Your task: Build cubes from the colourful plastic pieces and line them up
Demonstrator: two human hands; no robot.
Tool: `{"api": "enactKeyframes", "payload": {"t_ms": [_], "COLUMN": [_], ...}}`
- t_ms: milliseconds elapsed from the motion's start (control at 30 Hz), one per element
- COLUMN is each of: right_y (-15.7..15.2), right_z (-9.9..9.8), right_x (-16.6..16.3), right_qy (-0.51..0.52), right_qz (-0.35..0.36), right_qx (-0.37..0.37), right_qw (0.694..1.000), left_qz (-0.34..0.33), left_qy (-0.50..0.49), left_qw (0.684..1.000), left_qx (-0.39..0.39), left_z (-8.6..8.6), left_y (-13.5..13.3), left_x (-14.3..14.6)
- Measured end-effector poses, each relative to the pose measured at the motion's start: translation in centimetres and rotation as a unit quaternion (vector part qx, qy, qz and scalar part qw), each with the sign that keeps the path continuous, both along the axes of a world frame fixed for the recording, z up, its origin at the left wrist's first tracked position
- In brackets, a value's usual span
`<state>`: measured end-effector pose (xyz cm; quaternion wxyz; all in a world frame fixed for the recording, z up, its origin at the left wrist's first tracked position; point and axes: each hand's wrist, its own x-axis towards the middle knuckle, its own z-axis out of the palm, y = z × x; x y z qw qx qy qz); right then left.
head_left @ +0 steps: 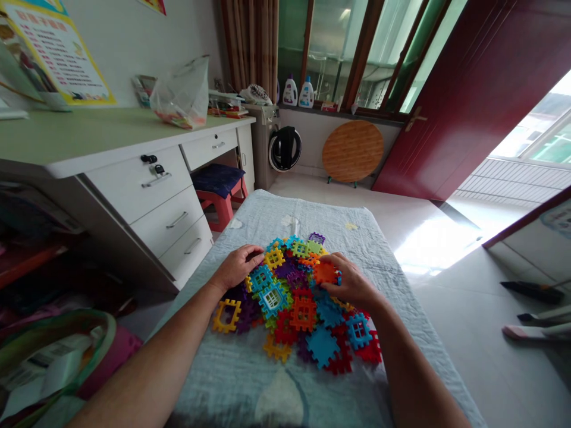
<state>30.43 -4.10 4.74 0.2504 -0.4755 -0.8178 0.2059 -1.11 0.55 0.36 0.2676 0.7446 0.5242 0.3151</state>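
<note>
A heap of colourful plastic interlocking building tiles [303,313] with notched edges lies on the cloth-covered table [285,208]. At the heap's left side is my left hand [238,266], its fingers bent but apart, close to a yellow window tile [274,258] and a blue tile [261,278]. My right hand [350,282] has its thumb and fingers around the edges of an orange tile [325,273] on the heap's right side. Below it lie a solid blue tile [323,346] and a blue window tile [359,330]. A yellow frame tile [226,315] sits at the left edge.
Left of me stands a desk [111,134] with white drawers and a plastic bag [182,95] on top. A red stool [220,187] is beside it. Further back are a washing machine [263,148], a folded round table [352,151] and an open red door [468,89].
</note>
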Motion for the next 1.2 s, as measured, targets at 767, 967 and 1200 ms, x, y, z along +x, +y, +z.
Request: {"api": "enactKeyframes", "payload": {"t_ms": [767,967,1200], "right_y": [6.9,6.7,8.9], "right_z": [-3.8,-3.8,-4.0], "right_x": [9.0,8.5,9.9], "right_qy": [-0.149,-0.154,-0.133], "right_qz": [-0.146,-0.155,-0.208], "right_qx": [-0.046,-0.044,-0.003], "right_qw": [0.977,0.975,0.969], "left_qz": [0.000,-0.002,-0.002], "left_qy": [-0.006,0.000,0.010], "left_qw": [1.000,1.000,1.000], "left_qx": [-0.008,-0.005,-0.015], "left_z": [0.6,0.2,0.4], "left_y": [0.0,0.3,0.4], "left_x": [0.2,0.0,0.0]}}
